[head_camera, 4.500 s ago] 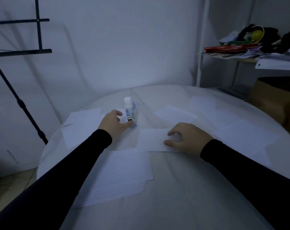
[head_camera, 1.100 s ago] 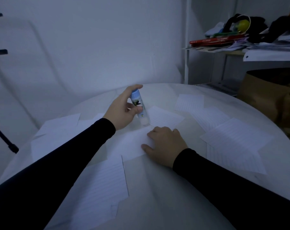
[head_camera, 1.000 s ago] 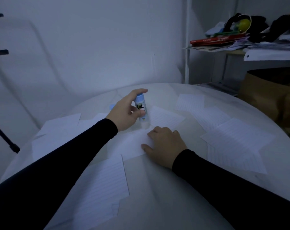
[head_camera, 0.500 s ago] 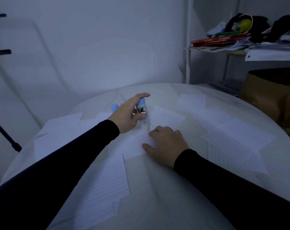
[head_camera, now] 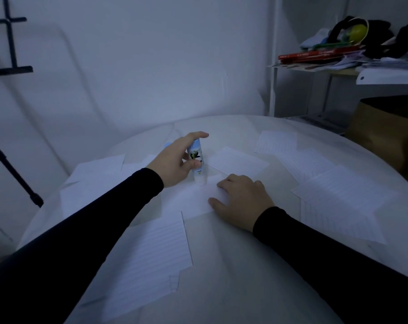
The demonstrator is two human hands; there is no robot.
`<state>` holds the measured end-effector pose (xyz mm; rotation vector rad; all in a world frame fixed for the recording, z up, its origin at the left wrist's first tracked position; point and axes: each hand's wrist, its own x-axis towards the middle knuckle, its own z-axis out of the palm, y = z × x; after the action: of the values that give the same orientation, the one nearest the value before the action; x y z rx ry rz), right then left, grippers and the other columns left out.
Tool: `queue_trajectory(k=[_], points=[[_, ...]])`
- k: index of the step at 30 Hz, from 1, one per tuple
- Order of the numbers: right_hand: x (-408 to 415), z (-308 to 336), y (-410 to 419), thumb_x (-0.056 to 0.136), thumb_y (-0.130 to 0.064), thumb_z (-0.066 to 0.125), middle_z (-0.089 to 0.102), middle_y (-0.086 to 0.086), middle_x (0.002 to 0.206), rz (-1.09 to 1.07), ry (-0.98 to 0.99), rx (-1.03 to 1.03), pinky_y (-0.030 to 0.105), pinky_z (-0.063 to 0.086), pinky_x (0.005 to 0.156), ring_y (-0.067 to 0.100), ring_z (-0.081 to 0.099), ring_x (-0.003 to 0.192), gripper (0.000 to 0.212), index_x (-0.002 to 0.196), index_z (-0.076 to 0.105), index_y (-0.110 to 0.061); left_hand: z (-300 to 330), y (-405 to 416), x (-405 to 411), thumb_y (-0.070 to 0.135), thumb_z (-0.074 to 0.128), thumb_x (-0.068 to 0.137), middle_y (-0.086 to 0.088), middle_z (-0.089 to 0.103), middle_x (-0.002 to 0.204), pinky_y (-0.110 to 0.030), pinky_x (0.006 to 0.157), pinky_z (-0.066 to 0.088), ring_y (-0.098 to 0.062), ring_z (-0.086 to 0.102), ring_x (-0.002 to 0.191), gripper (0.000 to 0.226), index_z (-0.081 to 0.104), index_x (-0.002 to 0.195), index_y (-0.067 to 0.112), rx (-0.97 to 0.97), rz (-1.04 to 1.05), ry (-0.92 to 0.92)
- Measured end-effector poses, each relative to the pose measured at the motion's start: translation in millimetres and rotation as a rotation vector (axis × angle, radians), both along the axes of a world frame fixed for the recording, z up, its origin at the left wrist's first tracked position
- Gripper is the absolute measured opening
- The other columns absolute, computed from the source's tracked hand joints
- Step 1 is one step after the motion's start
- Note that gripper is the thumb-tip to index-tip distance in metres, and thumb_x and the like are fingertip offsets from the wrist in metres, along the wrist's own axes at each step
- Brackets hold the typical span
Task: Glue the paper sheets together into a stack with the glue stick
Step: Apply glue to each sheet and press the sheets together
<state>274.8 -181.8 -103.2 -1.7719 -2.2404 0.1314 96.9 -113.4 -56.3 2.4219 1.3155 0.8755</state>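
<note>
Blue-and-white glue stick (head_camera: 197, 163) is pinched upright in the left grip (head_camera: 175, 161), tip down on a white lined sheet (head_camera: 193, 197) pressed flat beneath the spread right grip (head_camera: 241, 202).

Cluttered shelf (head_camera: 352, 66) (red books (head_camera: 315, 56)), table (head_camera: 245, 265).

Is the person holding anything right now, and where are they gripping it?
The left hand grips the glue stick around its upper body, tip down on the sheet. The right hand only presses that sheet flat.

My left hand (head_camera: 175, 163) grips a smooth, glossy plastic glue stick (head_camera: 197, 163); my right hand (head_camera: 241, 202) presses matt lined paper (head_camera: 198, 197) on the smooth, pale table (head_camera: 245, 277).
</note>
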Motion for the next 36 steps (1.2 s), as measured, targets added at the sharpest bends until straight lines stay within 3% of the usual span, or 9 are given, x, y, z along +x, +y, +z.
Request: queue_trajectory(k=[7, 20, 28, 36], points=[[0, -2, 0, 0.089, -0.055, 0.041, 0.05, -0.003, 0.13, 0.001, 0.007, 0.016, 0.041, 0.032, 0.1, 0.022, 0.043, 0.123, 0.052, 0.129, 0.051, -0.023, 0, -6, -17, 0.009, 0.061, 0.089, 0.001, 0.058, 0.113, -0.004, 0.066, 0.039, -0.005, 0.057, 0.079, 0.06, 0.036, 0.125, 0.051, 0.002, 0.03, -0.006], [-1, -2, -2, 0.09, -0.056, 0.041, 0.048, -0.004, 0.133, -0.003, -0.003, 0.028, 0.039, 0.033, 0.102, 0.02, 0.043, 0.124, 0.053, 0.132, 0.048, -0.024, 0, -20, -50, 0.005, 0.06, 0.088, 0.002, 0.056, 0.113, -0.006, 0.063, 0.039, -0.008, 0.055, 0.072, 0.06, 0.04, 0.125, 0.048, -0.023, 0.068, -0.044], [0, -2, -1, 0.089, -0.056, 0.041, 0.049, -0.005, 0.133, -0.005, -0.009, 0.037, 0.038, 0.034, 0.102, 0.02, 0.043, 0.124, 0.054, 0.132, 0.049, -0.024, 3, -26, -64, 0.004, 0.057, 0.088, 0.019, 0.052, 0.1, -0.005, 0.061, 0.038, -0.008, 0.053, 0.073, 0.059, 0.041, 0.126, 0.047, -0.056, 0.079, -0.007], [0, -2, -2, 0.089, -0.056, 0.041, 0.049, -0.005, 0.132, -0.009, -0.011, 0.045, 0.037, 0.035, 0.102, 0.02, 0.044, 0.123, 0.054, 0.132, 0.049, -0.024, 4, -26, -71, 0.007, 0.058, 0.089, 0.006, 0.056, 0.106, -0.019, 0.069, 0.042, -0.018, 0.055, 0.076, 0.062, 0.04, 0.123, 0.054, -0.041, 0.099, -0.037]])
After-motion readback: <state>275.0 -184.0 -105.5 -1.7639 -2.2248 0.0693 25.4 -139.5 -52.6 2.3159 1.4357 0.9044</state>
